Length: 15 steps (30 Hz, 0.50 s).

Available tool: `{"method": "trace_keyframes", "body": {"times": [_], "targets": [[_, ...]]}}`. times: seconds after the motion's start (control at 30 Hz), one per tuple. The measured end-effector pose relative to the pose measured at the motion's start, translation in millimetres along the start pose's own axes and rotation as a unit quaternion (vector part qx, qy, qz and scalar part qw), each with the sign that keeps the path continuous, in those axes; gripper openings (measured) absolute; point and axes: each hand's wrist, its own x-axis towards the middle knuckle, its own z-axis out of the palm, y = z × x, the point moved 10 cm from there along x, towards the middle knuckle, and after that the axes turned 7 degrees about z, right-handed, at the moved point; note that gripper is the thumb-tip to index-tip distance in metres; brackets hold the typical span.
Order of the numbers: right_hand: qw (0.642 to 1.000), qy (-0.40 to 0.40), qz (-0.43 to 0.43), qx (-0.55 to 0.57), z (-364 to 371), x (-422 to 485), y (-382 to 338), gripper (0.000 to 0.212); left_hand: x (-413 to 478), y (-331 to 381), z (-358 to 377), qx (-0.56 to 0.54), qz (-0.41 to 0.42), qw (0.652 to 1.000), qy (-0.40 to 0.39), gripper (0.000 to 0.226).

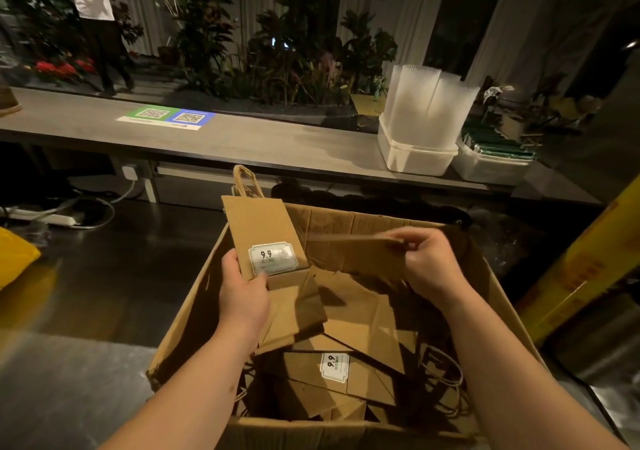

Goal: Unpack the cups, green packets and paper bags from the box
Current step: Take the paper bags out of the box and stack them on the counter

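The paper-bag step is in hand: the left hand grips an upright labelled paper bag by its bottom edge above the far left corner of the box, fingers curled behind it and thumb in front, while the right hand pinches the top edge of a second flat bag over the far side of the box. The cups and green packets sit in white tubs at the right end of the surface beyond. Next, I judge, both bags need lifting clear of the loose pile of bags in the box and carrying to the surface
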Motion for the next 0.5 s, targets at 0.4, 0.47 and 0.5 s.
{"method": "trace_keyframes", "body": {"times": [0.4,0.47,0.5], "targets": [[0.957,-0.245,0.110,0.107,100,-25,46,0.056,-7,2,20,-0.041,-0.059,0.990,-0.119,0.054],[0.930,-0.198,0.175,0.258,95,-23,54,0.039,-14,1,25,-0.060,-0.065,0.988,-0.123,0.047],[0.918,-0.183,0.189,0.296,95,-20,58,0.031,-15,-1,28,-0.070,-0.067,0.988,-0.122,0.046]]}}
